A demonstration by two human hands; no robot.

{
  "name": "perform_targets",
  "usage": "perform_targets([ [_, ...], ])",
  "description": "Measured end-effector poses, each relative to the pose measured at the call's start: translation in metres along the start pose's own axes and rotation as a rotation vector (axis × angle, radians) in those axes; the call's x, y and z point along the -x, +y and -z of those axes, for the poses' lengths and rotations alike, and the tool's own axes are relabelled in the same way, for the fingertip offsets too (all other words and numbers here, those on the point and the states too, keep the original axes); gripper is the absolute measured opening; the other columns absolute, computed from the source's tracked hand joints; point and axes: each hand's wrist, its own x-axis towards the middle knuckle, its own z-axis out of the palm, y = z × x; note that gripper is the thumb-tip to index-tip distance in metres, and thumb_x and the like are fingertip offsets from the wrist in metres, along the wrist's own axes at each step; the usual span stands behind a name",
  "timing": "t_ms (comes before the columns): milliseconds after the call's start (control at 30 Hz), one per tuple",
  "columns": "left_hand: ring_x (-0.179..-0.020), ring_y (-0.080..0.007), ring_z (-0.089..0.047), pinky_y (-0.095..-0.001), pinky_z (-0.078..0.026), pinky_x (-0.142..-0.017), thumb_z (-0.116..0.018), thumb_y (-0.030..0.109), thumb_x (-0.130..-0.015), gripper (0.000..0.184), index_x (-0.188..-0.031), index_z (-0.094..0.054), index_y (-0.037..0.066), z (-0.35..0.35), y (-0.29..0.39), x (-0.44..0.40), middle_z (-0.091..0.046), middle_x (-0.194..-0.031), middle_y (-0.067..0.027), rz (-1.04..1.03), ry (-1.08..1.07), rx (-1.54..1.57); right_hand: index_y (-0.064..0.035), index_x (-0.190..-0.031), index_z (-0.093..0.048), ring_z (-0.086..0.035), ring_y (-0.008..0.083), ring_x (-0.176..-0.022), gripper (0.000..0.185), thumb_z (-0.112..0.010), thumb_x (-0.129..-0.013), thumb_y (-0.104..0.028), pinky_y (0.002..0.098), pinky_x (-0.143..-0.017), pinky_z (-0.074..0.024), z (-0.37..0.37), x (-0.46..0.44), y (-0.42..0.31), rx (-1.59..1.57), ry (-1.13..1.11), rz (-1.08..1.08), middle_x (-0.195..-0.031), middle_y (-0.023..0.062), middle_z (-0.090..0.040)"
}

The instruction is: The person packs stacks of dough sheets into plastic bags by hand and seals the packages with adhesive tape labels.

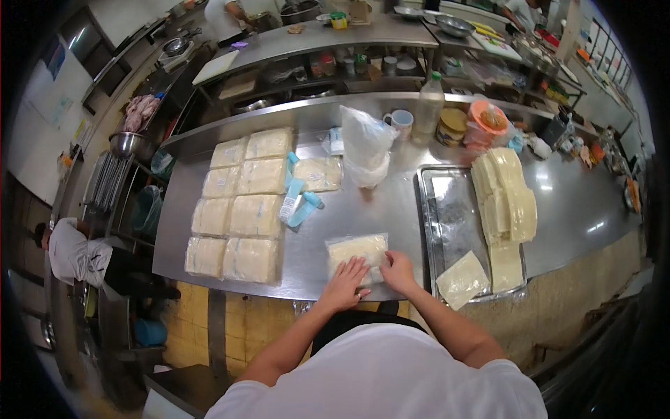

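A plastic-wrapped pack of pale yellow sheets (pixel 357 249) lies at the front edge of the steel table. My left hand (pixel 343 283) rests flat on its near part, fingers outstretched. At the pack's right edge is my right hand (pixel 399 272), its fingers curled in and pinching the wrapping. To the left, similar wrapped packs (pixel 255 215) stand in two columns, with one more pack (pixel 317 174) beside them. On the right, a metal tray (pixel 447 202) carries overlapping stacks of pale sheets (pixel 504 202), and a loose square piece (pixel 463 279) hangs over its near edge.
A blue-and-white tape or label strip (pixel 296 202) lies by the packs. Behind stand a bulging plastic bag (pixel 366 146), a mug (pixel 400 124), a bottle (pixel 428 108), a can (pixel 452 127) and an orange container (pixel 486 120). One person (pixel 77 255) bends at the left; others work behind.
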Motion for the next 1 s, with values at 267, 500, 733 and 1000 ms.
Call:
perform_targets([
  [267,-0.153,-0.0358,-0.021,-0.0525,-0.019,-0.123,-0.066,0.051,-0.089,0.087,-0.154,-0.033,0.003,0.011,-0.028,-0.005,-0.028,-0.164,-0.0156,-0.059,0.034,-0.080,0.0011,-0.111,-0.061,-0.064,0.0244,-0.057,0.028,-0.066,-0.089,-0.014,0.0360,-0.047,-0.0503,-0.026,-0.029,-0.004,-0.336,-0.226,-0.460,-0.081,0.0122,-0.066],
  [500,-0.129,-0.0381,-0.057,-0.0438,-0.045,-0.106,-0.069,0.034,-0.094,0.063,-0.144,-0.049,0.001,0.058,-0.085,0.025,-0.060,-0.138,-0.0180,0.157,0.200,0.882,-0.0001,-0.112,-0.053,-0.064,0.0203,-0.056,0.020,-0.060,-0.096,-0.010,0.0338,-0.045,-0.0525,-0.049,-0.018,-0.168,-0.890,-0.303,-0.476,-0.086,0.0124,-0.067],
  [733,-0.128,-0.0329,-0.057,-0.0471,-0.048,-0.105,-0.049,0.037,-0.107,0.049,-0.144,-0.047,0.006,0.129,-0.169,0.061,-0.057,-0.140,-0.0140,0.535,0.126,2.414,0.0002,-0.130,-0.052,-0.066,0.0214,-0.096,0.044,-0.070,-0.092,-0.015,0.0361,-0.079,-0.0570,-0.102,-0.061,-0.226,-0.443,-0.026,-0.127,-0.115,0.0163,-0.067],
  [1000,-0.139,-0.0351,-0.046,-0.0528,-0.032,-0.119,-0.054,0.038,-0.102,0.062,-0.150,-0.040,0.001,0.205,-0.248,0.107,-0.048,-0.151,-0.0172,0.267,0.283,2.708,-0.0015,-0.137,-0.051,-0.066,0.0259,-0.111,0.051,-0.072,-0.093,-0.019,0.0399,-0.093,-0.0545,-0.209,-0.047,-0.306,-1.108,-0.387,-0.487,-0.126,0.0146,-0.065],
])
